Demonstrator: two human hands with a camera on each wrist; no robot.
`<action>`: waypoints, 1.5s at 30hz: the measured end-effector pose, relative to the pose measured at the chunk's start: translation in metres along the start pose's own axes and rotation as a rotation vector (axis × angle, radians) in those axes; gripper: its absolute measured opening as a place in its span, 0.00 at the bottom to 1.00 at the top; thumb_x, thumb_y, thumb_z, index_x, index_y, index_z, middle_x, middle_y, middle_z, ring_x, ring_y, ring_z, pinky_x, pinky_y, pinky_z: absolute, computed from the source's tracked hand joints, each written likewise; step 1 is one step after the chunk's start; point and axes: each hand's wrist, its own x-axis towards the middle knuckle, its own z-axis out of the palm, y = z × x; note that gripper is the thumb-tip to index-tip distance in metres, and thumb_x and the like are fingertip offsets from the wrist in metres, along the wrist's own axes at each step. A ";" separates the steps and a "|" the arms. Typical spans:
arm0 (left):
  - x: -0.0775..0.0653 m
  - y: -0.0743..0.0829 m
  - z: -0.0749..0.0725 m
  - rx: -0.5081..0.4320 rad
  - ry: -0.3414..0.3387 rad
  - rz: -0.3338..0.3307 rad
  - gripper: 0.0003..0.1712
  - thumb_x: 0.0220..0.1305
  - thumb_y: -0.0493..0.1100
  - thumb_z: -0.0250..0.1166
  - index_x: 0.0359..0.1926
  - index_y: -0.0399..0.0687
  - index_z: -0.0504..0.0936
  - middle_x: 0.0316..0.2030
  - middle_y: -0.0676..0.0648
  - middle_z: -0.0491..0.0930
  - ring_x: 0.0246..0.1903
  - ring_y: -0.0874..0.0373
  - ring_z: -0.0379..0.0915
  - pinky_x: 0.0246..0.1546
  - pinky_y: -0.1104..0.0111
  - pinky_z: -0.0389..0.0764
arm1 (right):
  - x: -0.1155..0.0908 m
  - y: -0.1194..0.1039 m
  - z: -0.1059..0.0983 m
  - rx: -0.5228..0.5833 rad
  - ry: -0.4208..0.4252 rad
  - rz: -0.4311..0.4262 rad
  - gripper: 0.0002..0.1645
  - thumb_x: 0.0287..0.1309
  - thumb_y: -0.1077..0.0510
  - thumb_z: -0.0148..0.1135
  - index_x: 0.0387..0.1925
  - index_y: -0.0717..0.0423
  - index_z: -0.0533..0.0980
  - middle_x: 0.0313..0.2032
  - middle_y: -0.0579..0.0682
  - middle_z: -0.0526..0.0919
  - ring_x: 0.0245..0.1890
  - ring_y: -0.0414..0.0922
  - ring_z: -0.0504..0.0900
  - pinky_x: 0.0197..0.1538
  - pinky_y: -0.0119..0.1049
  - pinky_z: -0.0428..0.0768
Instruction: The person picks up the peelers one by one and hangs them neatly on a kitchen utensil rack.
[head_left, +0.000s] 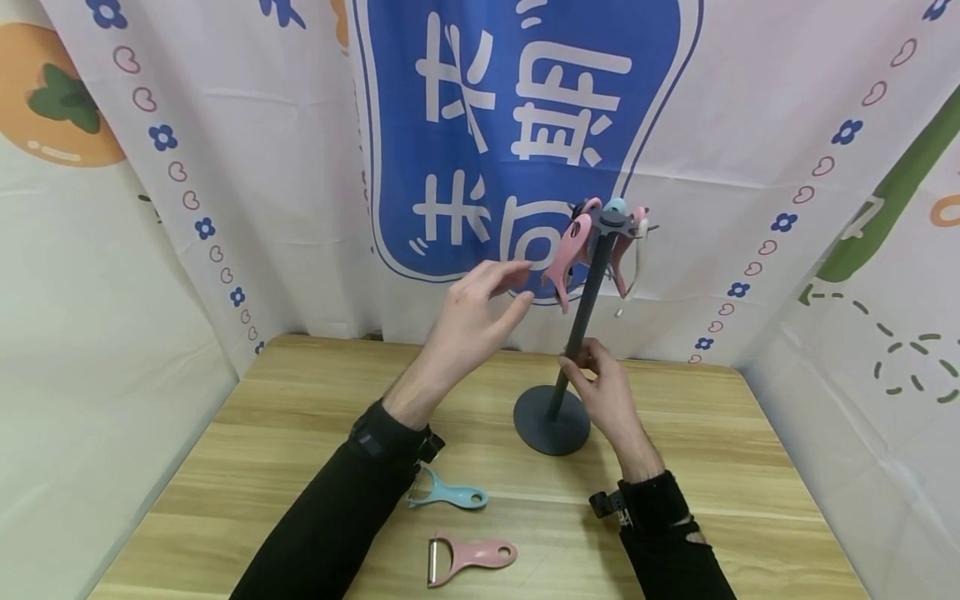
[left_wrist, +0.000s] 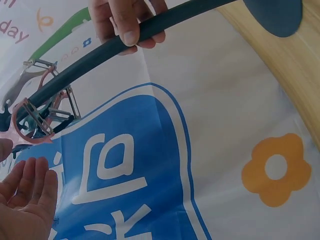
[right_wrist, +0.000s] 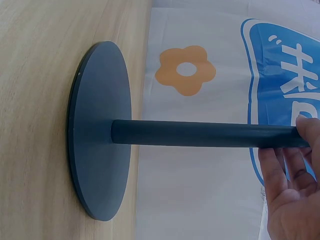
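A dark stand (head_left: 587,317) with a round base rises from the wooden table. My right hand (head_left: 606,392) pinches its pole between thumb and fingers, partway up; the right wrist view shows the same hold. Several peelers hang from the top, among them a pink peeler (head_left: 570,254) on the left side. My left hand (head_left: 480,312) is raised just left of that pink peeler, fingers extended and thumb apart, with nothing in it. On the table near me lie a blue peeler (head_left: 457,497), partly behind my left wrist, and a pink peeler (head_left: 483,554).
The wooden table (head_left: 300,417) ends at a printed cloth backdrop (head_left: 315,192) with a large blue sign. Cloth walls also flank both sides. The stand's round base (right_wrist: 102,175) sits near the back of the table. A strap with a small camera circles each wrist.
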 end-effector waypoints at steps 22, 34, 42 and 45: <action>-0.041 -0.020 -0.014 0.079 -0.089 -0.038 0.26 0.75 0.53 0.62 0.69 0.50 0.76 0.61 0.52 0.78 0.59 0.61 0.74 0.53 0.69 0.83 | 0.000 0.002 0.000 0.004 0.002 -0.008 0.19 0.69 0.43 0.64 0.52 0.49 0.78 0.43 0.49 0.83 0.47 0.46 0.84 0.51 0.47 0.88; -0.059 -0.032 -0.018 0.090 -0.130 -0.034 0.26 0.75 0.56 0.61 0.67 0.51 0.77 0.59 0.52 0.79 0.58 0.62 0.75 0.60 0.65 0.80 | -0.001 0.001 0.001 0.018 0.003 -0.032 0.18 0.70 0.45 0.65 0.53 0.51 0.78 0.42 0.50 0.83 0.47 0.46 0.84 0.50 0.43 0.89; -0.071 -0.042 -0.021 0.139 -0.213 -0.026 0.25 0.74 0.51 0.64 0.67 0.52 0.77 0.61 0.53 0.78 0.59 0.59 0.75 0.62 0.63 0.79 | -0.002 -0.002 0.001 0.019 0.015 -0.044 0.17 0.68 0.46 0.66 0.52 0.49 0.78 0.43 0.48 0.84 0.46 0.45 0.85 0.49 0.41 0.89; -0.076 -0.045 -0.021 0.160 -0.258 -0.033 0.25 0.73 0.52 0.65 0.67 0.52 0.77 0.62 0.52 0.78 0.61 0.57 0.75 0.62 0.60 0.79 | -0.002 -0.004 0.001 0.019 0.018 -0.048 0.16 0.68 0.47 0.67 0.51 0.49 0.79 0.44 0.48 0.84 0.46 0.45 0.85 0.48 0.39 0.89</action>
